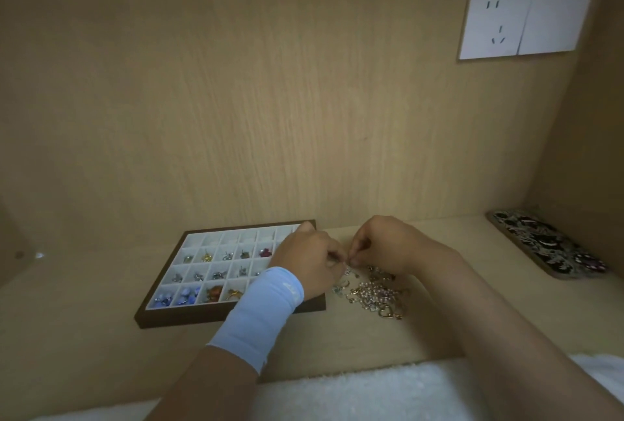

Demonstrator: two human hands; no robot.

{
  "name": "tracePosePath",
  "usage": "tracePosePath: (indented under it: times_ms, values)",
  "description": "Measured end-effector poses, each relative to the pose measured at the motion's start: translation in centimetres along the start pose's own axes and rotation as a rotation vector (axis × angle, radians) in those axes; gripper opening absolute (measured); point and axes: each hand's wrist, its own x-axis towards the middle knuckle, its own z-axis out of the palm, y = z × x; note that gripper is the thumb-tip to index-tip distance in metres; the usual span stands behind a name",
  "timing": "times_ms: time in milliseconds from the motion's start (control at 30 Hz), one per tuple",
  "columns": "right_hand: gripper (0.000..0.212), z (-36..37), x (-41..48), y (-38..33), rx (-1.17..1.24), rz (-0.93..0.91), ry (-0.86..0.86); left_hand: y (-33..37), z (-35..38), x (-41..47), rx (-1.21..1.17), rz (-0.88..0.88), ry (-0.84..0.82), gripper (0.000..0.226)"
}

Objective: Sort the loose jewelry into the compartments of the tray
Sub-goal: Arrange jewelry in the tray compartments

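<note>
A dark-framed tray (189,316) with white compartments lies on the wooden shelf; several compartments hold small earrings and coloured studs. To its right lies a loose jewelry pile (374,292) of pearl chains, gold charms and a heart pendant. My left hand (307,258), with a pale blue wrist sleeve, hovers over the tray's right edge, fingers curled and pinching a small piece. My right hand (381,245) faces it just above the pile, fingertips pinching the same small piece, which is too tiny to identify.
A patterned dark flat case (547,245) lies at the far right of the shelf. A white wall socket (526,20) sits on the wooden back panel. White fluffy fabric (354,393) covers the near edge. Wooden walls close in both sides.
</note>
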Motion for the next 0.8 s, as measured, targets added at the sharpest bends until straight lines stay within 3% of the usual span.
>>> tracePosePath:
  times_ms: [200, 300, 633, 800]
  values:
    - [0.012, -0.2, -0.7, -0.1, 0.596, -0.019, 0.033, -0.6, -0.3, -0.6, -0.403, -0.082, 0.147, 0.021]
    - [0.009, -0.4, -0.7, -0.4, 0.753, 0.013, -0.002, -0.8, -0.8, -0.9, -0.584, -0.106, 0.214, 0.022]
    - [0.013, 0.1, -0.5, -2.8, 0.94, 0.003, 0.109, -1.4, -2.2, -1.2, -0.899, -0.198, 0.311, 0.006]
    - [0.014, 0.8, -0.2, -3.5, 0.846, -0.079, 0.246, -1.7, -2.3, -1.2, -0.981, -0.289, 0.284, 0.004]
